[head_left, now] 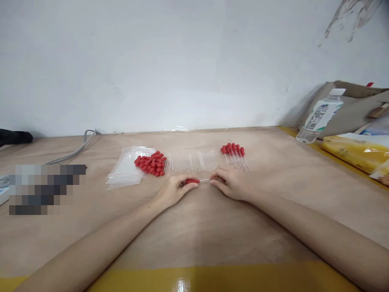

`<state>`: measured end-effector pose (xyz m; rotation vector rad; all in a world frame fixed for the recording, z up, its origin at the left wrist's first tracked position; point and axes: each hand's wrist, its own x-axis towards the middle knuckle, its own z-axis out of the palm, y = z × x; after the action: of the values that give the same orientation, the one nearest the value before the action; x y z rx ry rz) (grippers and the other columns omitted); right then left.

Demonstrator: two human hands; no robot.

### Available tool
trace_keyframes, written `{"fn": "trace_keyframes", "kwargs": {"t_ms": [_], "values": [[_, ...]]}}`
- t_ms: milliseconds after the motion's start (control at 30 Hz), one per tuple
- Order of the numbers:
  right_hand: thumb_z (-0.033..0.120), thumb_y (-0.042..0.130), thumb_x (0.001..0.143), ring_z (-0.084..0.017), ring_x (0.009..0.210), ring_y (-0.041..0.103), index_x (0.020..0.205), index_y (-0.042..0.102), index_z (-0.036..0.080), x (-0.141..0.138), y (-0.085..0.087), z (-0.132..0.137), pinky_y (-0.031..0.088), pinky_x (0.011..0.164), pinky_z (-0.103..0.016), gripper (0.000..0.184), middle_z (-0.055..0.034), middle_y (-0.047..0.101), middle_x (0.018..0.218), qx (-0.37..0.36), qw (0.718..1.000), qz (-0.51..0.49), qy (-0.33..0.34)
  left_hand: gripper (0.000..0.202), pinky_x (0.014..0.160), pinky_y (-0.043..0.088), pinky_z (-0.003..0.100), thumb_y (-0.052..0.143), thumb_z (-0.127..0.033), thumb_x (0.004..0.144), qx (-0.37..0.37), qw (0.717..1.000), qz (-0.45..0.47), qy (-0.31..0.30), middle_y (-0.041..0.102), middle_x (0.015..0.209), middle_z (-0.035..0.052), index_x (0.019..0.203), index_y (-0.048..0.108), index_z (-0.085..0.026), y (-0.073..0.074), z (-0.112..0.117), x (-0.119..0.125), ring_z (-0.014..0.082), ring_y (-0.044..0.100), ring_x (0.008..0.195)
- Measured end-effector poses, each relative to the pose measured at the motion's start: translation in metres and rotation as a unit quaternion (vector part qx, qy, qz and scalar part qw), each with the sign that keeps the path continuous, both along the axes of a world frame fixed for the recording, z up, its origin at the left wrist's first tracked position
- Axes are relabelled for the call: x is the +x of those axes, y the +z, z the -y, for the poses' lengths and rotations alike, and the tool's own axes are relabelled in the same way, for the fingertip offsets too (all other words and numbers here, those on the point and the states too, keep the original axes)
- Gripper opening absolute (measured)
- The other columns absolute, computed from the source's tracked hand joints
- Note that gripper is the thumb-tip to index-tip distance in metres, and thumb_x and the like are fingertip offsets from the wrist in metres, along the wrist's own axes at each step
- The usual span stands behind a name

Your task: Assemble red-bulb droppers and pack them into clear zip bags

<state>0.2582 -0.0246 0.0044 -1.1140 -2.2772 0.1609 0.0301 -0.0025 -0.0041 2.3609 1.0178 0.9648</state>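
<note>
Between my two hands lies a dropper, its red rubber bulb (192,181) joined to a thin clear glass tube (204,181). My left hand (176,188) pinches the bulb between thumb and fingers. At the other end, my right hand (229,183) grips the glass tube, whose tip is hidden by the fingers. Just beyond my left hand sits a pile of loose red bulbs (152,163). A row of bare glass tubes (191,161) stretches to its right. Past my right hand, several droppers with red bulbs (234,152) lie side by side.
Clear plastic bags (126,166) lie flat left of the bulb pile. At the right stand a plastic bottle (322,115), a grey-brown box (331,129) and a yellow packet (355,150). A grey cable (73,153) runs along the left, near a blurred-out patch. The wall closes off the back.
</note>
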Motion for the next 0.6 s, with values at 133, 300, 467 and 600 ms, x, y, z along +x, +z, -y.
{"fn": "trace_keyframes", "kwargs": {"t_ms": [133, 300, 467, 600], "values": [[0.024, 0.049, 0.085, -0.013, 0.071, 0.055, 0.087, 0.058, 0.017, -0.002, -0.005, 0.001, 0.040, 0.061, -0.024, 0.012, -0.0037, 0.060, 0.084, 0.031, 0.999, 0.013, -0.014, 0.024, 0.076, 0.052, 0.028, 0.060, -0.033, 0.081, -0.011, 1.000, 0.003, -0.003, 0.071, 0.095, 0.0035, 0.098, 0.068, -0.019, -0.004, -0.003, -0.001, 0.0178, 0.066, 0.083], [0.022, 0.048, 0.086, -0.012, 0.065, 0.053, 0.083, 0.057, 0.017, -0.009, -0.011, 0.002, 0.039, 0.059, -0.024, 0.010, -0.0033, 0.061, 0.079, 0.062, 0.998, -0.007, -0.011, 0.034, 0.077, 0.055, 0.030, 0.062, -0.032, 0.079, -0.067, 0.997, 0.035, -0.014, 0.071, 0.094, 0.0053, 0.109, 0.064, -0.016, -0.003, -0.004, -0.001, 0.0194, 0.068, 0.084], [0.024, 0.040, 0.090, -0.012, 0.065, 0.052, 0.083, 0.057, 0.017, -0.011, -0.015, 0.001, 0.039, 0.059, -0.024, 0.020, -0.0038, 0.059, 0.075, 0.081, 0.996, -0.030, 0.019, 0.035, 0.076, 0.056, 0.030, 0.064, -0.029, 0.076, -0.076, 0.995, 0.059, -0.022, 0.072, 0.093, 0.0068, 0.107, 0.065, -0.014, -0.002, -0.001, 0.001, 0.0199, 0.068, 0.083], [0.027, 0.037, 0.091, -0.012, 0.062, 0.051, 0.082, 0.059, 0.017, -0.012, -0.016, 0.001, 0.037, 0.057, -0.023, 0.026, -0.0035, 0.058, 0.072, 0.079, 0.996, -0.016, 0.025, 0.033, 0.079, 0.055, 0.030, 0.063, -0.029, 0.077, -0.066, 0.996, 0.051, -0.028, 0.071, 0.096, 0.0066, 0.107, 0.065, -0.015, -0.004, 0.000, 0.001, 0.0196, 0.067, 0.087]]}}
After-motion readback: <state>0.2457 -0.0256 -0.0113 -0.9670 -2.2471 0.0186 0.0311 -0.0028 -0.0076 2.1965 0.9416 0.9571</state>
